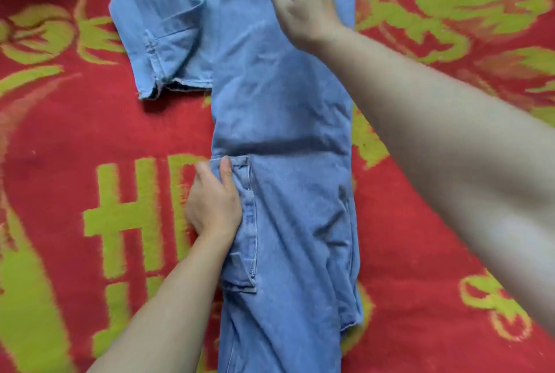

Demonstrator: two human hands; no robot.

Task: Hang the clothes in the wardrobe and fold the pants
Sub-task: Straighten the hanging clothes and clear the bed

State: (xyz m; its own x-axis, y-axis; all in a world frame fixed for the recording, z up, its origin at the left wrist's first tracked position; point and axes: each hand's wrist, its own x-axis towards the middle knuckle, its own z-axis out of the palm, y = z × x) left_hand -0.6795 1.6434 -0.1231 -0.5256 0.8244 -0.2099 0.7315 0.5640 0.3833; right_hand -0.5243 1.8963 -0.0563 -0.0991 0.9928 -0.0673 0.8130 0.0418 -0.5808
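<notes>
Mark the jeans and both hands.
jeans (279, 108), head view: middle leg panel.
left hand (214, 204), head view: back of hand.
right hand (303, 9), head view: back of hand.

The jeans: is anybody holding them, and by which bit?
The left hand grips the jeans at their left edge, beside the waistband, thumb on top. The right hand only presses flat on the leg farther up, fingers spread.
</notes>
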